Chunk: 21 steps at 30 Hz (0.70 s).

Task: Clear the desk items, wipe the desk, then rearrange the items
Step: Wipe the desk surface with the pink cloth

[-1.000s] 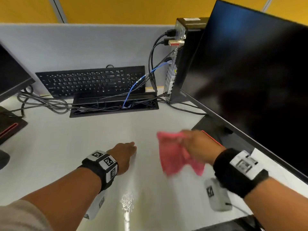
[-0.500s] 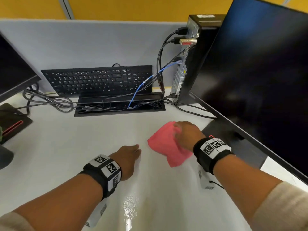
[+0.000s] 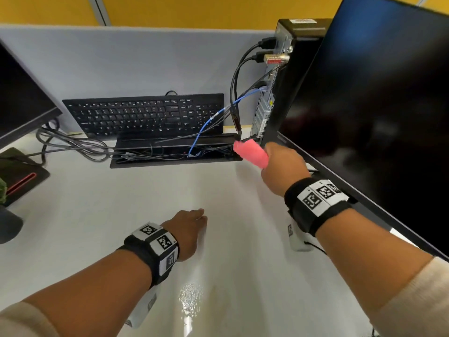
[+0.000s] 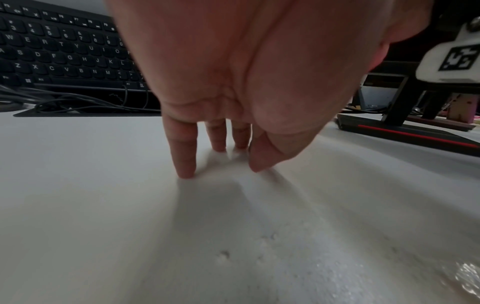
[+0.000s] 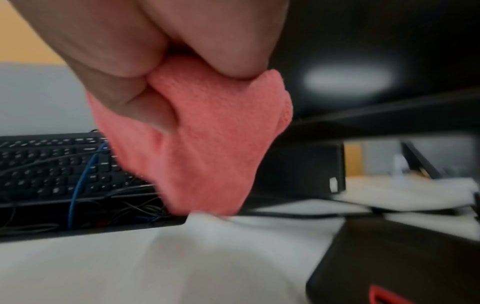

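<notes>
My right hand point(image 3: 281, 166) grips a bunched pink cloth point(image 3: 251, 153) at the far right of the white desk point(image 3: 121, 215), beside the cable tray's right end and under the big monitor's edge. In the right wrist view the pink cloth point(image 5: 207, 148) hangs from my curled fingers point(image 5: 145, 111), its lower end at the desk surface. My left hand point(image 3: 188, 229) rests in the middle of the desk. Its straight fingertips point(image 4: 185, 164) press on the bare surface and hold nothing.
A black keyboard point(image 3: 145, 115) leans against the grey partition behind an open cable tray point(image 3: 175, 154). A computer tower point(image 3: 274, 81) and a large dark monitor point(image 3: 379, 105) fill the right. Another monitor's base point(image 3: 19, 176) sits at left. A wet patch point(image 3: 190, 297) glistens near the front.
My right hand has swept the pink cloth away from me, from the desk's middle right to the far right corner by the cable tray. My left hand has stayed in place.
</notes>
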Tool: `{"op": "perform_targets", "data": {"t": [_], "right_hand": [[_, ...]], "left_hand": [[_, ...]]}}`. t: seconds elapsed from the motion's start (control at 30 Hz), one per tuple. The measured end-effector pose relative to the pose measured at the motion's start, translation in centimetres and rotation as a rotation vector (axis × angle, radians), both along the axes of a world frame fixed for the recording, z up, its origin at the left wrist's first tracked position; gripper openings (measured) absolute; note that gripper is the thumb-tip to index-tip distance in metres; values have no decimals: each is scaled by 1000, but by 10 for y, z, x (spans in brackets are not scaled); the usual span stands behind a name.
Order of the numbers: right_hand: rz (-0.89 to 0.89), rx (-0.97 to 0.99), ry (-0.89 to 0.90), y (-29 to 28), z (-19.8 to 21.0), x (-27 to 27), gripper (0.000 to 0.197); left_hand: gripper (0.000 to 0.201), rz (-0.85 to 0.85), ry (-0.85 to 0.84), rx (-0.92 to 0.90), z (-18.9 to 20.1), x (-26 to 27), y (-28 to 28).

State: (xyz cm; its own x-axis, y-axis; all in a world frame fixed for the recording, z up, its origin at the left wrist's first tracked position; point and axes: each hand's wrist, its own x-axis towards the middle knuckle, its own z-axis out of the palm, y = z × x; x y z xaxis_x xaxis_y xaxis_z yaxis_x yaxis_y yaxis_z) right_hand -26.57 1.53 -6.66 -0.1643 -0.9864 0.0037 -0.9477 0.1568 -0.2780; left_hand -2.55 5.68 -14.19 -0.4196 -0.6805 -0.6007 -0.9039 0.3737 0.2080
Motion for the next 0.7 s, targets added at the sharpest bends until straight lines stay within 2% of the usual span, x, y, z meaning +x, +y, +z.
{"op": "perform_targets", "data": {"t": [0.07,0.17,0.23,0.4,0.47,0.5,0.57,0.67,0.7], "right_hand": [[85,73,58,2,-14,3,38],[288,414,141,8,-72,6,62],[383,478,222,17,-96,9,72],[603,426,55,72,-107,41,67],[780,420,65,104,-115,42,64],[831,480,116,117,-121,37,60],[905,536,199,140,-109,26,49],[827,519,-171,135,-64,11,28],[812,549,-185,124,-41,1,26]], "left_hand": [[72,-5,-6,-2,0,0,0],[72,-25,-40,12,0,-1,2],[72,-36,-54,3,-1,0,1],[70,-50,-2,-42,-1,2,-1],[70,-65,-10,-40,1,3,-1],[72,-77,-29,-33,1,3,-1],[74,-97,-47,-23,0,5,-2],[75,-82,-42,-7,-1,6,-3],[75,-74,-37,-6,-2,6,-3]]}}
